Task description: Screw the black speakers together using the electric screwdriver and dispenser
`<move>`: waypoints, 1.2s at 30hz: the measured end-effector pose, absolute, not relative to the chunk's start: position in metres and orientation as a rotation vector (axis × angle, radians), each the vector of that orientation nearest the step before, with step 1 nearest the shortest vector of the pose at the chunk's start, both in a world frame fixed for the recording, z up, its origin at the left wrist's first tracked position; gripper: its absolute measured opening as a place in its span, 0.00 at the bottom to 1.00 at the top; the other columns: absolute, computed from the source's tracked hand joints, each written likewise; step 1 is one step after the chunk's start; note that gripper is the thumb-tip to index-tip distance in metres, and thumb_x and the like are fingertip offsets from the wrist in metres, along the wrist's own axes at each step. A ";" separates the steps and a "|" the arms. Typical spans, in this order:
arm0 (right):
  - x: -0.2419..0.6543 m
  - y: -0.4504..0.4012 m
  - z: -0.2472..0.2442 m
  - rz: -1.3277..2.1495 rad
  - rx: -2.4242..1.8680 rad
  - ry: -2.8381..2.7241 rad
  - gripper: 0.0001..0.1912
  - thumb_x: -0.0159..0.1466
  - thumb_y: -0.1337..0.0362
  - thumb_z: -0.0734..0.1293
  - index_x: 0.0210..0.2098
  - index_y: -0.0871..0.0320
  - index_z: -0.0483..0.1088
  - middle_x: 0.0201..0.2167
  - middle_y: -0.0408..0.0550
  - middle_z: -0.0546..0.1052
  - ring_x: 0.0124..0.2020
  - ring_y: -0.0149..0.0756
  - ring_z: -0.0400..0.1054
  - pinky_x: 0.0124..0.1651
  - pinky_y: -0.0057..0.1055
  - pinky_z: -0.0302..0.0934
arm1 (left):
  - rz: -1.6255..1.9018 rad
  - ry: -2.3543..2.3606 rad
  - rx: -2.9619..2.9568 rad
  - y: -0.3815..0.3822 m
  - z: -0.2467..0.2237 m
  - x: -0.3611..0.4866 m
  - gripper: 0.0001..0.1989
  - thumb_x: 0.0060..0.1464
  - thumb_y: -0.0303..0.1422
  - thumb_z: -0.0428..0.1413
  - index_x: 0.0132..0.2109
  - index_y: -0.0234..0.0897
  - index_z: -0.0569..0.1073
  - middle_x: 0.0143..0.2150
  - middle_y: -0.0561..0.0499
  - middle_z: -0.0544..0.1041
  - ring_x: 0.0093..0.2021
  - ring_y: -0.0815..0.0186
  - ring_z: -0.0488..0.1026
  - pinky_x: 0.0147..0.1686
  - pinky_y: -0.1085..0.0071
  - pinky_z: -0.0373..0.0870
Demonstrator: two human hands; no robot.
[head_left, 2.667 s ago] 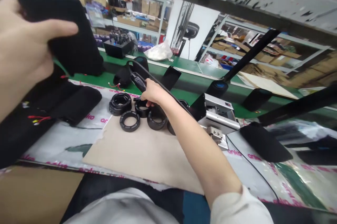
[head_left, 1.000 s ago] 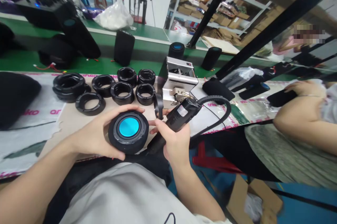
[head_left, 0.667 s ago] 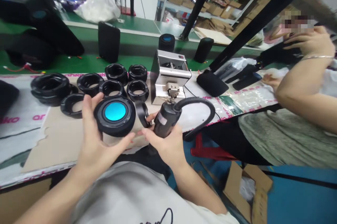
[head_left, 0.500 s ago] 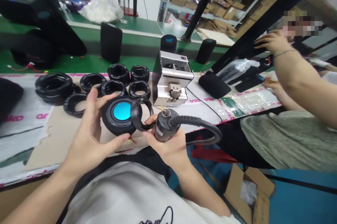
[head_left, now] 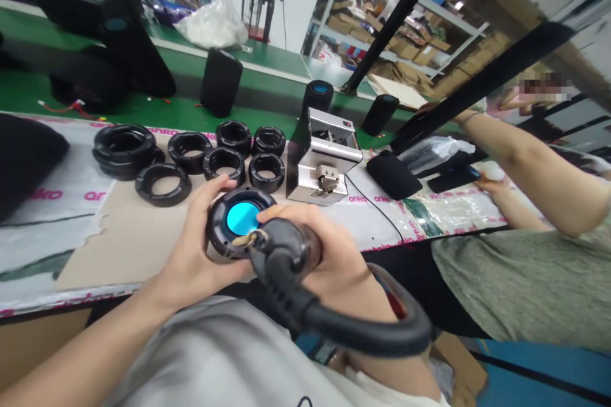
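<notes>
My left hand [head_left: 193,257] is wrapped around the side of a black round speaker [head_left: 243,219] with a shiny blue disc in its top. A black ring [head_left: 217,223] appears to sit on the speaker's top, around the disc. My right hand [head_left: 341,257] grips a dark corded electric screwdriver [head_left: 292,242], with a finger reaching to the disc's edge. The screwdriver's thick cable [head_left: 363,334] loops toward me. The tool's tip is hidden behind its body and my hand.
Several black rings [head_left: 163,184] lie on a cardboard sheet [head_left: 138,241] to the left. A silver screw-feeder machine [head_left: 329,158] stands beyond my right hand. Black speakers [head_left: 222,82] stand along the green bench. At the right, a co-worker's arm [head_left: 529,158] reaches over the bench.
The ring from my right hand has moved left onto the speaker's top. The screwdriver has come closer and tilted, its cable end toward me. My left hand has closed around the speaker.
</notes>
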State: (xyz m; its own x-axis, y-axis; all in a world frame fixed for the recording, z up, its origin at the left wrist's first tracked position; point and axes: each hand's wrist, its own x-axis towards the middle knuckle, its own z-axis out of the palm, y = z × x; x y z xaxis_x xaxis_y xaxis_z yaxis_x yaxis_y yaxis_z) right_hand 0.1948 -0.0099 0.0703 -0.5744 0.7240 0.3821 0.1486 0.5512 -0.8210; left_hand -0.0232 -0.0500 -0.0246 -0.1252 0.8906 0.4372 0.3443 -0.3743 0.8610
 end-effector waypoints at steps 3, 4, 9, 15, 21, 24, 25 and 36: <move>0.200 -0.007 0.074 1.105 -0.819 -1.983 0.22 0.65 0.68 0.77 0.57 0.50 0.75 0.58 0.44 0.81 0.59 0.39 0.79 0.65 0.35 0.75 | 1.516 1.304 1.692 -0.052 -0.021 -0.022 0.51 0.50 0.40 0.77 0.75 0.55 0.62 0.73 0.44 0.69 0.73 0.44 0.70 0.73 0.42 0.70; 0.202 -0.008 0.074 1.117 -0.919 -1.911 0.22 0.65 0.66 0.78 0.56 0.50 0.75 0.55 0.46 0.82 0.56 0.41 0.80 0.63 0.37 0.77 | 1.533 1.294 1.679 -0.053 -0.020 -0.020 0.52 0.50 0.38 0.77 0.76 0.55 0.61 0.72 0.44 0.70 0.72 0.44 0.72 0.72 0.43 0.72; 0.200 -0.017 0.067 1.302 -1.222 -1.521 0.35 0.52 0.58 0.88 0.55 0.54 0.76 0.47 0.49 0.83 0.53 0.48 0.80 0.58 0.44 0.79 | 1.661 1.279 1.616 -0.054 -0.021 -0.010 0.59 0.48 0.33 0.77 0.79 0.54 0.54 0.70 0.42 0.72 0.70 0.46 0.74 0.70 0.44 0.74; 0.188 -0.021 0.054 1.438 -0.992 -1.507 0.49 0.47 0.63 0.91 0.65 0.46 0.74 0.62 0.47 0.79 0.63 0.50 0.77 0.69 0.48 0.75 | 1.710 1.333 1.554 -0.056 -0.030 -0.002 0.62 0.44 0.38 0.80 0.79 0.55 0.55 0.72 0.41 0.69 0.73 0.41 0.70 0.74 0.34 0.65; 0.190 -0.015 0.056 1.255 -0.995 -1.846 0.44 0.58 0.59 0.86 0.70 0.46 0.71 0.67 0.47 0.75 0.72 0.51 0.68 0.79 0.52 0.64 | 1.616 1.159 1.565 -0.059 -0.024 -0.013 0.59 0.50 0.34 0.77 0.80 0.58 0.52 0.75 0.42 0.66 0.76 0.44 0.68 0.75 0.39 0.67; 0.188 -0.014 0.060 1.183 -1.006 -1.877 0.40 0.58 0.58 0.86 0.67 0.47 0.73 0.61 0.47 0.80 0.70 0.52 0.70 0.77 0.55 0.67 | 1.517 1.100 1.533 -0.060 -0.019 -0.021 0.58 0.54 0.32 0.74 0.81 0.59 0.50 0.76 0.41 0.66 0.76 0.44 0.67 0.74 0.42 0.70; 0.187 -0.015 0.060 1.169 -1.011 -1.876 0.40 0.58 0.58 0.86 0.67 0.47 0.74 0.58 0.48 0.80 0.69 0.52 0.71 0.75 0.56 0.69 | 1.498 1.095 1.523 -0.060 -0.018 -0.022 0.58 0.54 0.32 0.74 0.81 0.59 0.50 0.77 0.42 0.66 0.76 0.44 0.67 0.74 0.42 0.69; 0.205 -0.009 0.065 1.295 -0.990 -1.742 0.34 0.56 0.61 0.86 0.60 0.49 0.75 0.52 0.48 0.82 0.51 0.47 0.80 0.56 0.45 0.81 | 1.475 1.139 1.506 -0.054 -0.020 -0.027 0.59 0.50 0.34 0.77 0.80 0.58 0.54 0.76 0.41 0.68 0.76 0.40 0.67 0.74 0.37 0.69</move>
State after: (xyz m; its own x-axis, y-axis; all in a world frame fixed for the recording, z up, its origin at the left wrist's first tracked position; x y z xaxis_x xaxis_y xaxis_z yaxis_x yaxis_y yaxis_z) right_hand 0.2054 -0.0091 0.0650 -0.4301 0.8958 0.1120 0.1509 0.1936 -0.9694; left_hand -0.0268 -0.0545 -0.0199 -0.0496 0.9358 0.3490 0.1011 -0.3430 0.9339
